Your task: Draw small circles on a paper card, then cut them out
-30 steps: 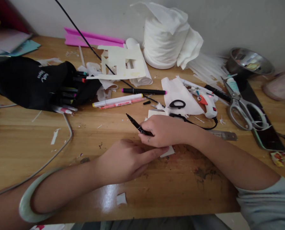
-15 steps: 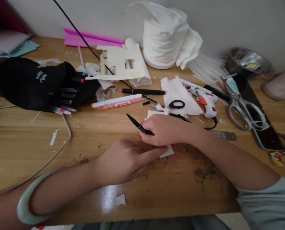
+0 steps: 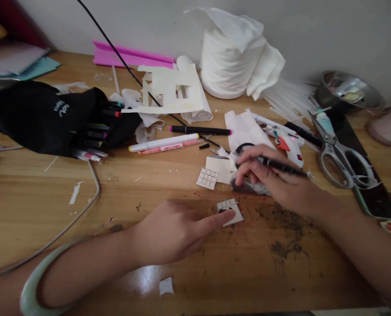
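Wood grain runs across the table (image 3: 116, 281) beneath our hands, and a white scrap (image 3: 166, 286) lies on the near side of our left hand (image 3: 169, 228). That hand reaches out with its index finger straight, the tip resting on a small square card (image 3: 237, 214) marked with circles along its far edge; we can't tell whether the curled fingers hold anything. We judge the card light and fairly stiff, likely to skid at a nudge and to crease if pinched hard, so it is best pinned flat by a bare corner or lifted by its edges, away from any damp ink. Our right hand (image 3: 277, 182), raised beyond it to the right, grips a black pen (image 3: 292, 169), which looks light, rigid and perhaps slick, best held around the barrel, clear of the tip. Just past the left fingertip, a circle-patterned square (image 3: 207, 178) sits by a plain paper piece (image 3: 222, 166). Farther off are a black marker (image 3: 200, 130) with magenta ends, large scissors (image 3: 329, 140) right of our right hand, and a bulky white roll (image 3: 230, 66) near the grey wall (image 3: 307, 35).
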Demonstrator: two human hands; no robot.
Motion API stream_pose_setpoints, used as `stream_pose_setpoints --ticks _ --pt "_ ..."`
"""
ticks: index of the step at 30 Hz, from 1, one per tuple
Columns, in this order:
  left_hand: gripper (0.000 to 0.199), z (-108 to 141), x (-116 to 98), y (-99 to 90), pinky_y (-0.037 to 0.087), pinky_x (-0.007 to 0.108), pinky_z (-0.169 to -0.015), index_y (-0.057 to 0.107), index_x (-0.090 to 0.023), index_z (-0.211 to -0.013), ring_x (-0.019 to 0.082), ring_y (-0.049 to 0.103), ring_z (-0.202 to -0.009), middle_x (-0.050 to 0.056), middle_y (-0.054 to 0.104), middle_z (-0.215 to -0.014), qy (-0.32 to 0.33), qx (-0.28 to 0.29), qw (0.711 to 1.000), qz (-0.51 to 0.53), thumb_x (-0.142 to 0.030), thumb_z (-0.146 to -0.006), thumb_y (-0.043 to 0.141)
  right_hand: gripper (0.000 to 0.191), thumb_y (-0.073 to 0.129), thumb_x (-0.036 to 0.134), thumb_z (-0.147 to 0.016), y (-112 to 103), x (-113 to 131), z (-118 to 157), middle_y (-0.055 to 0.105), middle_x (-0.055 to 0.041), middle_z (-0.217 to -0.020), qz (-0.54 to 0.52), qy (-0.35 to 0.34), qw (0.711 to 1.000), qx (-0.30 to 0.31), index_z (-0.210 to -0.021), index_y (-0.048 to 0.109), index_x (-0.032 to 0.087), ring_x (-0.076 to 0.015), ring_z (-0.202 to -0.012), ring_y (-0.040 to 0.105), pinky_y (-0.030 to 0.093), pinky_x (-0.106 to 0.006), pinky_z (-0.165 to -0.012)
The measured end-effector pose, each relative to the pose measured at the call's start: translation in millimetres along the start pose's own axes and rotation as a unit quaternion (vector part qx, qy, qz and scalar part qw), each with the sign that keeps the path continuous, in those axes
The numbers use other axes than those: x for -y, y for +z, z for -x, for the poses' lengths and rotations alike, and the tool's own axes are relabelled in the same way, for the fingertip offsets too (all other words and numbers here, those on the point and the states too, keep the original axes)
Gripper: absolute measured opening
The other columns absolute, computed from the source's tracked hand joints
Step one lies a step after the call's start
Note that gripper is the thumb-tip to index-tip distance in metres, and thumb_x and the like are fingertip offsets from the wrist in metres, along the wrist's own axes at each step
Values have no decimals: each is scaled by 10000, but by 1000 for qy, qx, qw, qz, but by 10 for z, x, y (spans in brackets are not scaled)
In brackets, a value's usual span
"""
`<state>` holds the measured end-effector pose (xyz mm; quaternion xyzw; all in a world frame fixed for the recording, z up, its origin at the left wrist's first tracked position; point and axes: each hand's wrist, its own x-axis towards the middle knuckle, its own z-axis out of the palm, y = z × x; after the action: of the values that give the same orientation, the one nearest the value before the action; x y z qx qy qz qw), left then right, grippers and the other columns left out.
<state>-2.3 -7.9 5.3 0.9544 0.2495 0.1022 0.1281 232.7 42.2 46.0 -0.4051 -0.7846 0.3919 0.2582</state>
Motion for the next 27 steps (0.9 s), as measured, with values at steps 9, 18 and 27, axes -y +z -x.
stream_pose_setpoints --ticks 9,18,27 --pt "510 -14 14 39 387 260 -457 225 -175 -1368 159 521 -505 -10 589 -661 33 18 998 51 -157 -875 354 274 608 167 -773 336 -166 409 609 -31 -947 -25 -73 996 55 -791 340 223 -130 -805 578 445 -254 -673" --pt "478 -13 -9 41 394 268 -462 294 -115 -1336 155 508 -480 -9 566 -601 48 10 997 58 -124 -863 362 244 542 123 -799 435 -269 368 634 -16 -917 -2 -118 992 54 -754 324 221 -131 -783 538 413 -286 -709" --pt "344 -15 -26 48 459 292 -522 471 -76 -1193 148 531 -509 -6 545 -565 108 16 994 18 -83 -855 407 215 518 103 -805 422 -237 357 643 -26 -931 30 -140 988 55 -752 347 222 -134 -778 538 408 -290 -730"
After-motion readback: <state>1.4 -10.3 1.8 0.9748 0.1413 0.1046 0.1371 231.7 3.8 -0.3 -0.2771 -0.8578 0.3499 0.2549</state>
